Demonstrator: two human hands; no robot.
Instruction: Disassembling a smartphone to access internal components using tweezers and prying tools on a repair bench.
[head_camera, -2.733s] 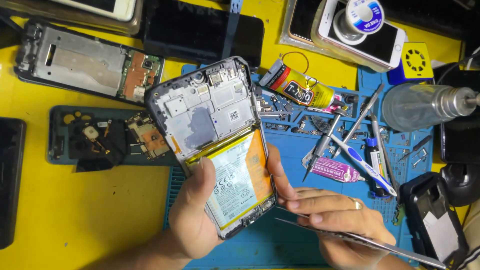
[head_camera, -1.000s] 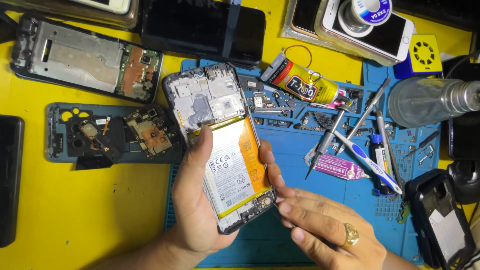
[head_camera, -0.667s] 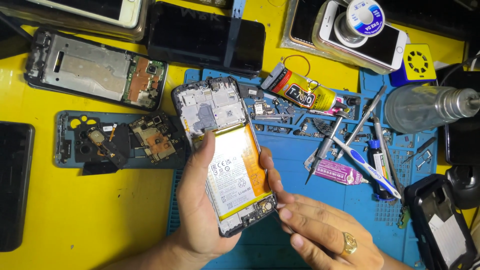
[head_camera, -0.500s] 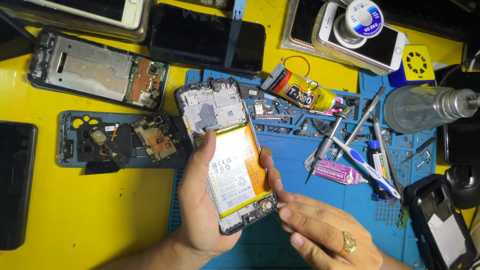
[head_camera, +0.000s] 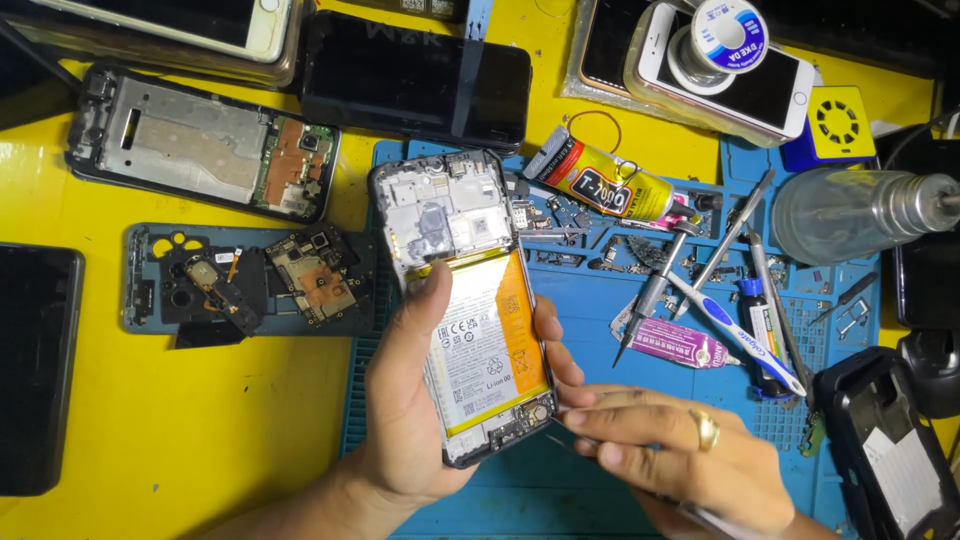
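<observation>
Your left hand (head_camera: 410, 420) grips the opened phone (head_camera: 470, 310) above the blue mat (head_camera: 560, 490), back side up, thumb pressing along the battery (head_camera: 485, 345) edge to steady it. Your right hand (head_camera: 670, 450) pinches a thin metal tool at the phone's lower corner, fingertips braced against the frame. Glue tube (head_camera: 600, 185), screwdriver (head_camera: 655, 290) and toothbrush (head_camera: 735, 335) crowd the worktop (head_camera: 240, 420) just to the right.

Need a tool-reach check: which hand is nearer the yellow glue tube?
Left. The left hand holds the opened phone just below-left of the yellow glue tube; the right hand sits lower, farther away.
</observation>
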